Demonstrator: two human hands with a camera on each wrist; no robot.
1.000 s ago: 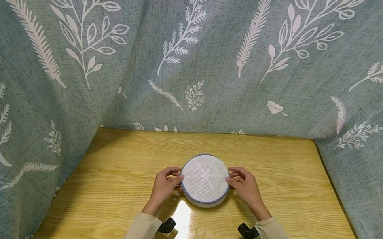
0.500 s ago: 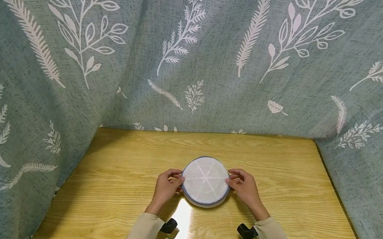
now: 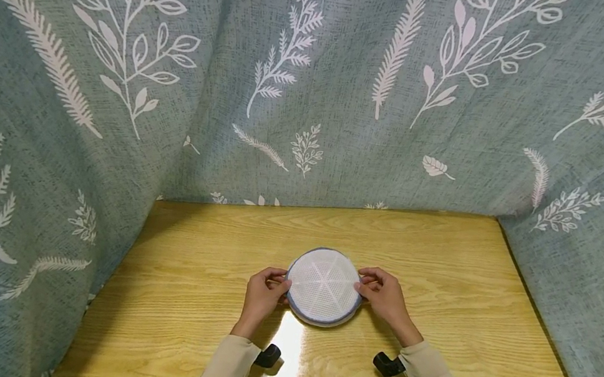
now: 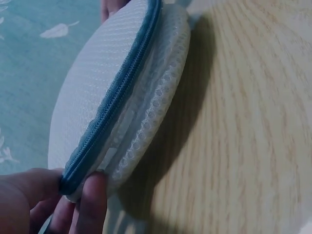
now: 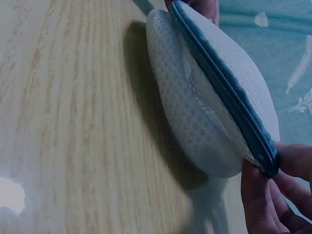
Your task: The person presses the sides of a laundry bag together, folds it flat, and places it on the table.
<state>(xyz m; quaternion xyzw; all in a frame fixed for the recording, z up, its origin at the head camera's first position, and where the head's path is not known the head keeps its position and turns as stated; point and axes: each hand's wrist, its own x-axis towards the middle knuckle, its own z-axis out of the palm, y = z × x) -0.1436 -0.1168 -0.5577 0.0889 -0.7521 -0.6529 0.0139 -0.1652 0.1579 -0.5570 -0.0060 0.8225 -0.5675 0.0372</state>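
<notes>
Slightly nearer you than a second ago, the round white mesh bag (image 3: 322, 288) has dropped a touch in the head view, and your left hand (image 3: 261, 297) has shifted a little to the right with it; your right hand (image 3: 387, 296) has barely moved. You hold the bag between both hands, over the middle of the wooden table (image 3: 181, 293). Your left hand pinches the rim at its left edge, and your right hand pinches the rim at the opposite edge, thumb on the upper side and fingers below. Blue edging (image 4: 114, 105) with a zipper runs around the rim, and under it hangs a puffy panel of coarser mesh (image 5: 187, 107). Shadow falls on the wood beneath; you cannot tell from these views whether the underside touches the table. Beige sleeves (image 3: 226, 368) cover your forearms, and a black fitting (image 3: 389, 365) juts inward at each wrist. Behind the table hangs a blue-green curtain (image 3: 341, 99) with white leaf prints.
</notes>
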